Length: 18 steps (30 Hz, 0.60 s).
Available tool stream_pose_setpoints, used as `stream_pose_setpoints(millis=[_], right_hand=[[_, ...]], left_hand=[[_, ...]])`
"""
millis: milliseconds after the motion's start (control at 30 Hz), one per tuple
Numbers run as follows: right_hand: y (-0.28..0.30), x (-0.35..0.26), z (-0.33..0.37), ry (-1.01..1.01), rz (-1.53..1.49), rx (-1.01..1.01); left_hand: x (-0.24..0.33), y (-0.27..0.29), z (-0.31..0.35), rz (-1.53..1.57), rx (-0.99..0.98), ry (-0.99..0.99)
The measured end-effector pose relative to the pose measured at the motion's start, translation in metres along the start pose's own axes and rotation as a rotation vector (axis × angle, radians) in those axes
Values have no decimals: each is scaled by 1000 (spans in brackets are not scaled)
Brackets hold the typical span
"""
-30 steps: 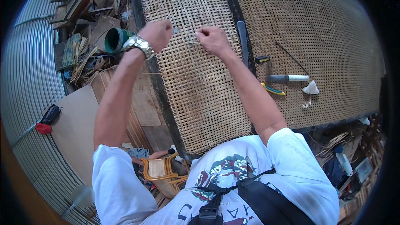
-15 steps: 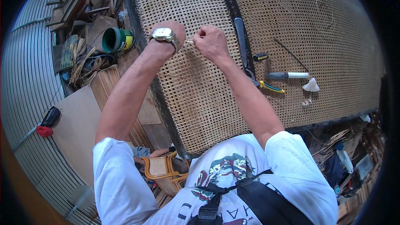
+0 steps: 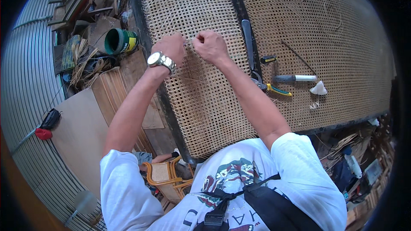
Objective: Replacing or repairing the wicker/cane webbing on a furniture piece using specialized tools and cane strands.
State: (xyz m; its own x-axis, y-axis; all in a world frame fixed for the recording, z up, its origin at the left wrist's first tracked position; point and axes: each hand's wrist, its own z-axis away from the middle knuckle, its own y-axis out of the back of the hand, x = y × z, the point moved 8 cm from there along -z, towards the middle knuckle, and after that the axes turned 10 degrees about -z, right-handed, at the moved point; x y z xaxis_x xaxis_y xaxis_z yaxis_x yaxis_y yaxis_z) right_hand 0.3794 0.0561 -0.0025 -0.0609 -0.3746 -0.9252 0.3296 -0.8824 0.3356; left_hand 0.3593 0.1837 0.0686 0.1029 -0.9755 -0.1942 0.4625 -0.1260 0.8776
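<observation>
With my left hand [image 3: 170, 47] and right hand [image 3: 209, 45] close together, both pinched on a thin pale cane strand [image 3: 191, 42] over the woven honey-coloured cane panel [image 3: 201, 98] beneath them, I judge a hard tug could snap it.

Two bare hands, the left hand [image 3: 170, 47] and right hand [image 3: 209, 45], meet over two woven cane panels [image 3: 201, 94] [image 3: 325, 38]; one green can [image 3: 117, 41], one wristwatch [image 3: 161, 60], one pair of pliers [image 3: 262, 82], one small chair [image 3: 165, 175].
</observation>
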Motion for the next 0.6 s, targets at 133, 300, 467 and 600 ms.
stream_pose_setpoints(millis=[133, 300, 467, 600], right_hand=[[-4, -15, 10, -11, 69, 8], [-9, -29, 11, 133, 391, 104], [-5, -49, 10, 204, 596, -65], [-12, -41, -7, 116, 183, -222]], left_hand=[[-17, -11, -26, 77, -248, 53], [-20, 23, -20, -44, -171, -37], [-110, 100, -28, -323, 261, 43], [-129, 144, -2, -414, 523, -71]])
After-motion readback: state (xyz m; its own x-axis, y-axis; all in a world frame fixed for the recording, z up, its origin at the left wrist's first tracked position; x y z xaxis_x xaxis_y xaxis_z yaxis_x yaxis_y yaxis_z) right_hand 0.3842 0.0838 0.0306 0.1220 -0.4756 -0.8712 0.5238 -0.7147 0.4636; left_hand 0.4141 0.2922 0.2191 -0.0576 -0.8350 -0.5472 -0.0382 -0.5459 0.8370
